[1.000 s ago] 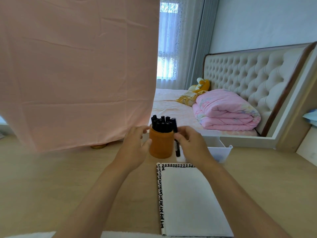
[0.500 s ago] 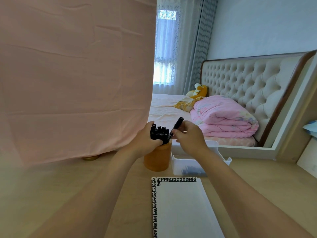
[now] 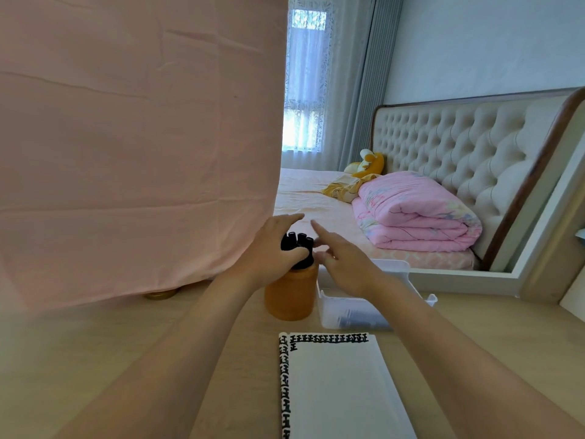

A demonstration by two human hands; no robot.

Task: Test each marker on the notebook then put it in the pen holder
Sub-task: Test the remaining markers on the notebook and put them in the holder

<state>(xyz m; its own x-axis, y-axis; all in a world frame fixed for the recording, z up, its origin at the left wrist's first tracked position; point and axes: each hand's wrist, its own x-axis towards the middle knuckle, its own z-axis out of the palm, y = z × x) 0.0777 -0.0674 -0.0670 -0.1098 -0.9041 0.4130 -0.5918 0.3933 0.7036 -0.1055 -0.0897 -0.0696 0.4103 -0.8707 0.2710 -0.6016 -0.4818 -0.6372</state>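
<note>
An orange pen holder (image 3: 291, 296) stands on the wooden desk, filled with several black markers (image 3: 297, 243). My left hand (image 3: 272, 248) wraps around the bundle of markers at the holder's top, thumb across their front. My right hand (image 3: 342, 261) hovers just right of the markers with fingers stretched out and nothing in it. A white notebook (image 3: 335, 388) lies open in front of the holder, with black test marks along its top and left edges.
A clear plastic tray (image 3: 373, 315) sits right of the holder, under my right wrist. A pink sheet (image 3: 136, 147) hangs at the left, down to the desk. A brass-coloured round object (image 3: 161, 293) peeks out under it. A bed lies beyond.
The marker that my right hand held has gone into the holder, and that hand has let go and spread its fingers. My left hand has closed around the marker bundle.
</note>
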